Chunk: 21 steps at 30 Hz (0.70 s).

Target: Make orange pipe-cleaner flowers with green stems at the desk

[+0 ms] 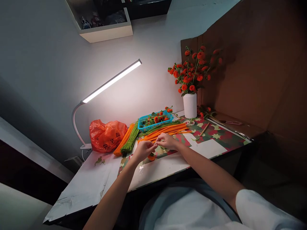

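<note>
Over the front of the table, my left hand [144, 150] and my right hand [166, 141] meet at the fingertips. Both are closed in a pinch, and whatever lies between the fingers is too small to make out. An orange flower piece [151, 157] shows just below my left hand. Behind my hands lies a spread of orange fuzzy stems [165, 130]. To the left, a green stem bundle [130, 140] rests beside an orange stem bundle [122, 142]. A blue basket [144, 128] of small orange flowers and green pieces stands behind the stems.
A white vase [190, 106] of orange flowers stands at the back right, near tape rolls [189, 122] and a thin brown stick [204, 129]. An orange plastic bag [106, 135] and a lit lamp [112, 81] are at the left. Cardboard [251, 70] rises along the right.
</note>
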Available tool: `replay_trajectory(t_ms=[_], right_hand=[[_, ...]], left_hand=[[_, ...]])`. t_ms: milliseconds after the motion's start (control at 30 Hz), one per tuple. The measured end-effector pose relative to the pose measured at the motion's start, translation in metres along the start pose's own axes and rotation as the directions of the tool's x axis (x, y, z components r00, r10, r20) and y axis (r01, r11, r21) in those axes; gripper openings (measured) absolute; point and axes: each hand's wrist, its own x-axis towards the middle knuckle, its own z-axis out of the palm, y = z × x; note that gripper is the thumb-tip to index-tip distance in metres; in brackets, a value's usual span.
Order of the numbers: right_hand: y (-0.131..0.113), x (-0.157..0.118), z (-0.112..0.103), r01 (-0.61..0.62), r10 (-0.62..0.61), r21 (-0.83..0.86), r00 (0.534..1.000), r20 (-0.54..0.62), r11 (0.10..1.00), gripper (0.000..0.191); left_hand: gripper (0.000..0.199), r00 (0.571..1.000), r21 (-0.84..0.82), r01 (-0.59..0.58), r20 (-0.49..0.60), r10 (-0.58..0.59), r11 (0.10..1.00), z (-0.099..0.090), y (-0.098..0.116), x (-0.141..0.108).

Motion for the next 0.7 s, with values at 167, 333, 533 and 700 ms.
replay_trajectory(t_ms=[167, 333, 533, 700], right_hand=[[-0.004, -0.002, -0.001, -0.019, 0.017, -0.083, 0.999, -0.027, 0.996, 0.022], [-0.004, -0.002, -0.001, -0.019, 0.017, -0.058, 1.000, -0.025, 0.998, 0.021], [-0.001, -0.002, 0.005, 0.028, -0.020, 0.091, 0.996, -0.081, 0.995, 0.011], [0.003, 0.000, 0.005, -0.009, 0.011, 0.035, 0.998, -0.061, 0.999, 0.011]], left_hand=[[0.040, 1.000, 0.097, -0.025, 0.015, 0.024, 0.995, -0.001, -0.001, 0.003], [0.041, 0.989, -0.003, 0.017, 0.144, -0.017, 1.000, -0.004, -0.008, 0.007], [0.054, 0.958, -0.257, 0.072, 0.285, 0.004, 0.964, -0.007, -0.009, 0.011], [0.042, 0.999, -0.029, -0.039, -0.014, 0.039, 0.999, -0.004, -0.008, 0.009]])
